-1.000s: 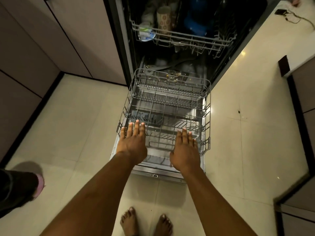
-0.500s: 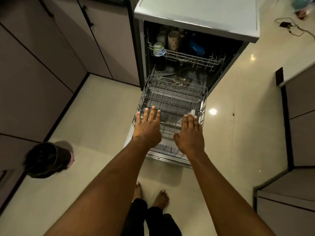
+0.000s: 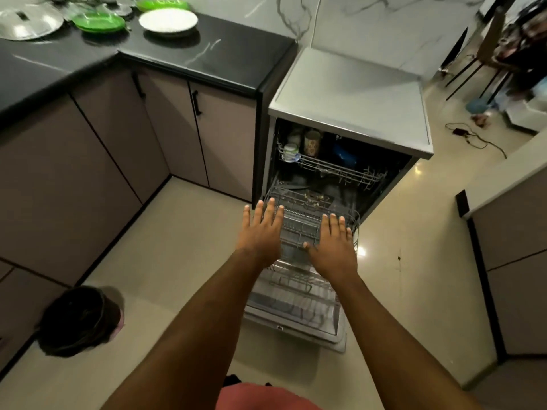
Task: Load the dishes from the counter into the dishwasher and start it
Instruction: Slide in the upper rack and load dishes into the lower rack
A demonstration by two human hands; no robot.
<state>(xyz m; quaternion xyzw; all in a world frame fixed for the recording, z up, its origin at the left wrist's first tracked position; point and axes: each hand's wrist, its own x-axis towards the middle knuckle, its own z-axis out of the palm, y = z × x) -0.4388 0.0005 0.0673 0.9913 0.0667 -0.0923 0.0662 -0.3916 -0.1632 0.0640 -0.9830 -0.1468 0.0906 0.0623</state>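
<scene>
The dishwasher [image 3: 349,93] stands open with its door [image 3: 296,329] flat on the floor. Its empty lower wire rack [image 3: 299,291] is pulled out over the door. The upper rack [image 3: 334,170] holds a patterned cup [image 3: 311,142], a small white container and something blue. My left hand [image 3: 262,235] and my right hand [image 3: 333,244] hover above the lower rack, fingers straight and spread, holding nothing. On the black counter [image 3: 189,54] at the top left lie a white plate [image 3: 168,20], green plates [image 3: 99,22] and a steel lid [image 3: 28,23].
Grey cabinets [image 3: 118,137] run under the counter on the left. A dark bin [image 3: 78,319] sits on the floor at the lower left. Another cabinet [image 3: 515,255] juts in on the right. A cable [image 3: 476,140] lies on the floor by chair legs at the back right.
The view has risen and pulled back, bringing the counter and its dishes into sight. Both hands have lifted off the lower rack's front edge and stay spread above it.
</scene>
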